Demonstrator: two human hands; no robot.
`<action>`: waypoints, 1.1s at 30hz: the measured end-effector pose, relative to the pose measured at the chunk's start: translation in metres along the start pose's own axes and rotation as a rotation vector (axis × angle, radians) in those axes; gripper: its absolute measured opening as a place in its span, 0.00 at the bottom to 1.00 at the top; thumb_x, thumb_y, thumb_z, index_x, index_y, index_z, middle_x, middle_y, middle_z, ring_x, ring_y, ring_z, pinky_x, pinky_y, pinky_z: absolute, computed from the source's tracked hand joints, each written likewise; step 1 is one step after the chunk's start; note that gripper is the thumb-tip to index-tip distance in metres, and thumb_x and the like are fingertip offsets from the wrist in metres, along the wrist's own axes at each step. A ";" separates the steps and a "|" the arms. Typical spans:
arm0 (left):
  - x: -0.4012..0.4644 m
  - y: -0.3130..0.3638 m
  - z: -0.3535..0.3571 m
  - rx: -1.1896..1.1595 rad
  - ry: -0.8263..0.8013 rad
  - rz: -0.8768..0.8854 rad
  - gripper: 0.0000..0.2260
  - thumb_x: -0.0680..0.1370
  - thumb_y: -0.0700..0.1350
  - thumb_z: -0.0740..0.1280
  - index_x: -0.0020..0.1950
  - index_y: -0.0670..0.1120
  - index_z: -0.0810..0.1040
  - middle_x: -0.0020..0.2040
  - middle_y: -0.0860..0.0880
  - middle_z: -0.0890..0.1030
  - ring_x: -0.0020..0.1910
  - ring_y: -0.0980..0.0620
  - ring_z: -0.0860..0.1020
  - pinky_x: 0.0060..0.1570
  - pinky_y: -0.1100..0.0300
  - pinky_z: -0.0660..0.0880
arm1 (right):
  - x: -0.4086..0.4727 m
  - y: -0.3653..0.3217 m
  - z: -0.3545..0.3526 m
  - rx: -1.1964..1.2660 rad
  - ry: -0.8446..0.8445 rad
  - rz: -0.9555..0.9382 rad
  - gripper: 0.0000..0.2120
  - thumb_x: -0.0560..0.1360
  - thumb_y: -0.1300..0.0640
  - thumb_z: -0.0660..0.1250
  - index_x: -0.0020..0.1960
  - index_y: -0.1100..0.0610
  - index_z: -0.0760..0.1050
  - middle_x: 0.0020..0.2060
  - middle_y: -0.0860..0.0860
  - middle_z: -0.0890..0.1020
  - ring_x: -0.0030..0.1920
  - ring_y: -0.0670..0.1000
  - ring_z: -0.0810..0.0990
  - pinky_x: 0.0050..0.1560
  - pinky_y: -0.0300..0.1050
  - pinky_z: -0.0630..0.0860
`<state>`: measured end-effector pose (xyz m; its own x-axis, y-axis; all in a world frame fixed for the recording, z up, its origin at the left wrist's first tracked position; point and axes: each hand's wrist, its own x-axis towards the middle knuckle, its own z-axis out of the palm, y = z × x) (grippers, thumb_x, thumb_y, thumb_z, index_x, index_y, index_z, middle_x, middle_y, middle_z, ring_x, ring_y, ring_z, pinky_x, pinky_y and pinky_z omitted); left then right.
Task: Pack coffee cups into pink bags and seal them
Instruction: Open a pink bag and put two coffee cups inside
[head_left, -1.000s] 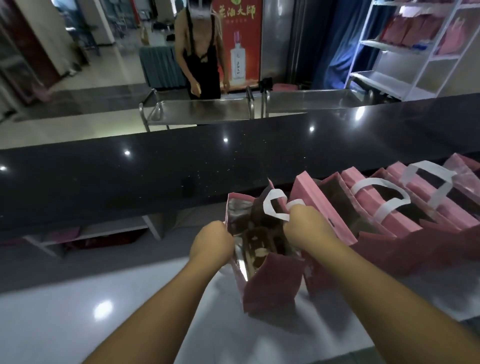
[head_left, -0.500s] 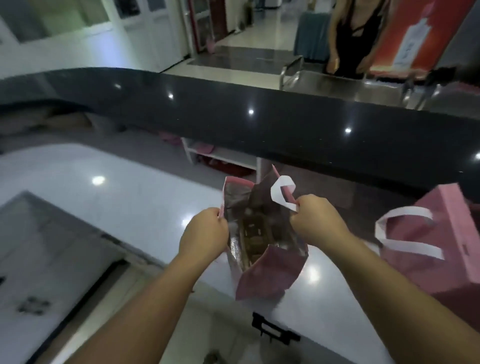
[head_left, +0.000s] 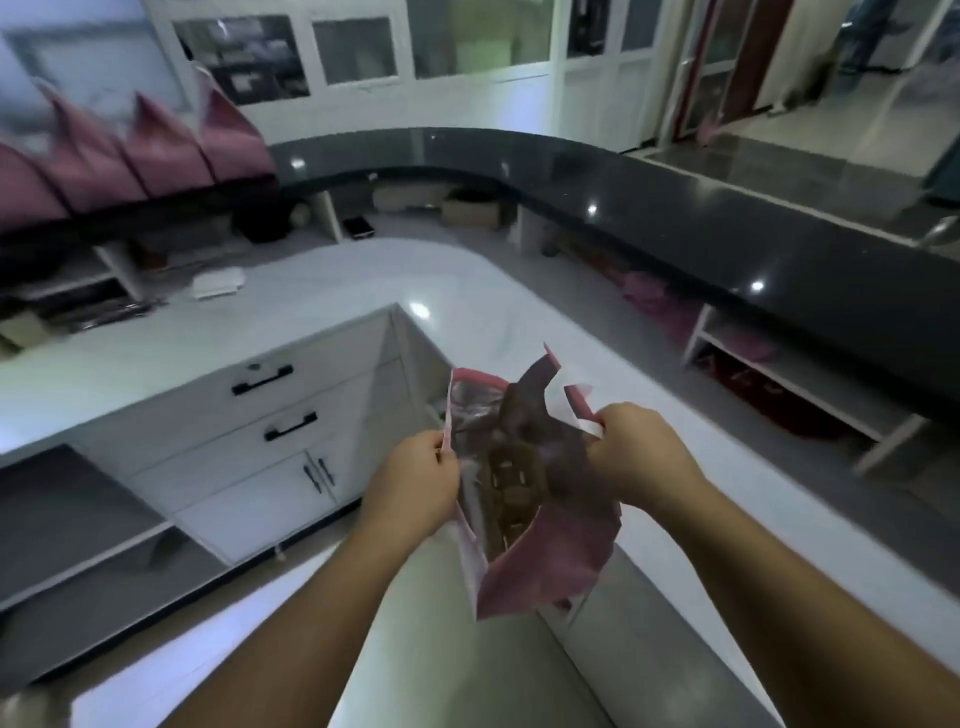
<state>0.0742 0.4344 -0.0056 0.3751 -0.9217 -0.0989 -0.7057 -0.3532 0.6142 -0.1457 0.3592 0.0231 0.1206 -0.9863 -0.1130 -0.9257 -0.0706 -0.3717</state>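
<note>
Pink bag (head_left: 540, 561), the one in hand, hangs in the air above the white counter (head_left: 467, 291), its mouth pinched at either edge by the left hand (head_left: 415, 491) and the right hand (head_left: 636, 460), fingers curled round the rim. Silvery lining shows inside, with a brown cup holder (head_left: 511, 488) too blurred to count cups. Four more pink bags (head_left: 156, 150) stand in a row on the dark upper counter (head_left: 675, 208) far left, smeared by motion
</note>
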 end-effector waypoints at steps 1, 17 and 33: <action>0.006 -0.018 -0.013 -0.007 0.006 -0.024 0.13 0.84 0.48 0.60 0.41 0.52 0.77 0.36 0.52 0.80 0.34 0.51 0.78 0.30 0.58 0.69 | 0.006 -0.024 0.010 0.001 -0.012 -0.029 0.09 0.72 0.50 0.63 0.43 0.54 0.79 0.35 0.48 0.80 0.34 0.50 0.79 0.33 0.45 0.77; 0.103 -0.228 -0.155 -0.083 0.247 -0.378 0.12 0.85 0.54 0.60 0.52 0.54 0.82 0.44 0.54 0.84 0.39 0.55 0.82 0.33 0.61 0.75 | 0.112 -0.321 0.138 0.022 -0.200 -0.422 0.08 0.77 0.52 0.65 0.41 0.51 0.78 0.30 0.47 0.81 0.30 0.49 0.81 0.34 0.49 0.83; 0.256 -0.338 -0.295 -0.004 0.460 -0.587 0.13 0.85 0.57 0.59 0.49 0.55 0.80 0.38 0.58 0.82 0.35 0.58 0.79 0.29 0.62 0.68 | 0.260 -0.562 0.194 0.037 -0.373 -0.693 0.08 0.76 0.54 0.63 0.42 0.52 0.79 0.34 0.49 0.81 0.34 0.52 0.81 0.40 0.52 0.83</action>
<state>0.5857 0.3651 -0.0077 0.9040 -0.4211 -0.0741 -0.3101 -0.7651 0.5644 0.4750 0.1716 0.0237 0.7846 -0.6031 -0.1437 -0.5835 -0.6400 -0.4999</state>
